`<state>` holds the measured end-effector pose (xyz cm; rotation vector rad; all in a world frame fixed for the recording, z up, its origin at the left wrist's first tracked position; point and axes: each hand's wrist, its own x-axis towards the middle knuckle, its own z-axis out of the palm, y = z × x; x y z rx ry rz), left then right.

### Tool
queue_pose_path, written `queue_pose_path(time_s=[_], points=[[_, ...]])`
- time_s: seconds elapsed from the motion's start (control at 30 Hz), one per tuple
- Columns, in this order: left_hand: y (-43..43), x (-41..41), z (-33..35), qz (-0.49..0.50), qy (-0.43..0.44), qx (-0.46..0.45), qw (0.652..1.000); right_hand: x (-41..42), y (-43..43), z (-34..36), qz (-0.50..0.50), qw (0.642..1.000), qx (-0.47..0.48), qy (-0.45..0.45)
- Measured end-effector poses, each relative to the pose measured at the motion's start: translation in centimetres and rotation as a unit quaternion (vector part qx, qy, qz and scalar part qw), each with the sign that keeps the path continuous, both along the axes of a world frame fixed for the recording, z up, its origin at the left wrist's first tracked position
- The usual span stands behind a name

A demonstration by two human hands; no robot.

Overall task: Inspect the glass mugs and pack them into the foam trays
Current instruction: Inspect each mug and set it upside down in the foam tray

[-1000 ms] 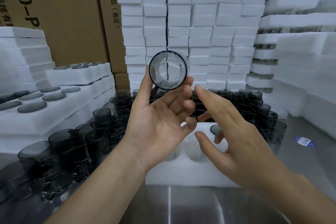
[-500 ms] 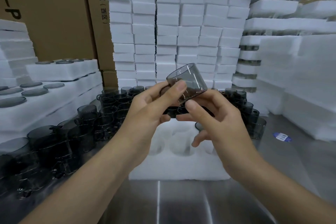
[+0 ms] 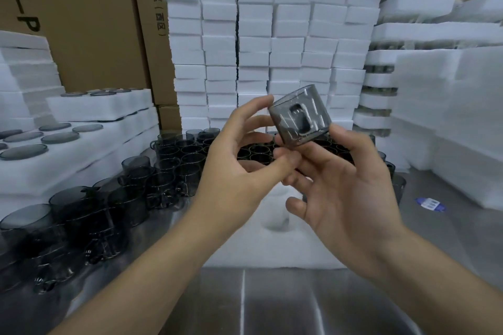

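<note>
The left hand [image 3: 239, 163] pinches the smoky glass mug [image 3: 299, 119] between forefinger and thumb, tilted in the air above the foam tray [image 3: 272, 250]. The right hand [image 3: 345, 193] is loosely spread, fingertips steadying the mug's lower side. So light a pinch on slick glass could slip, dropping it onto the loose mugs [image 3: 177, 163] crowding the bench [image 3: 272, 304].

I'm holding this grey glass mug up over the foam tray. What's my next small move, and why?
Probably lower the grey glass mug into an empty pocket of the foam tray. The left hand pinches the mug tilted, the right hand steadies it, and the tray lies just below. If the check isn't done, turn it once more first.
</note>
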<state>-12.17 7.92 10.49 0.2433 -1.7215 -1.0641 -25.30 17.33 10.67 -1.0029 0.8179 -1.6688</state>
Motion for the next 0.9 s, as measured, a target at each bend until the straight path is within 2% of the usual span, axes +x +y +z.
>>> queue_pose_path(time_s=[0.17, 0.4, 0.5, 0.7, 0.8, 0.9], points=[[0.2, -0.2, -0.4, 0.068, 0.033, -0.045, 0.996, 0.4, 0.0, -0.4, 0.066, 0.997, 0.033, 0.001], [0.3, 0.2, -0.1, 0.130, 0.028, -0.075, 0.988, 0.8, 0.1, -0.2, 0.014, 0.998, -0.013, 0.062], [0.5, 0.3, 0.0, 0.132, 0.026, -0.085, 0.987, 0.9, 0.3, -0.1, 0.006, 0.998, -0.006, 0.055], [0.2, 0.4, 0.0, 0.114, 0.016, -0.095, 0.989, 0.6, 0.2, -0.2, 0.052, 0.998, 0.004, 0.047], [-0.2, 0.4, -0.2, 0.116, 0.003, -0.091, 0.989, 0.2, -0.3, -0.4, -0.058, 0.994, -0.006, 0.088], [-0.5, 0.4, -0.3, 0.130, -0.019, -0.090, 0.987, -0.9, -0.6, -0.3, -0.184, 0.972, -0.043, 0.137]])
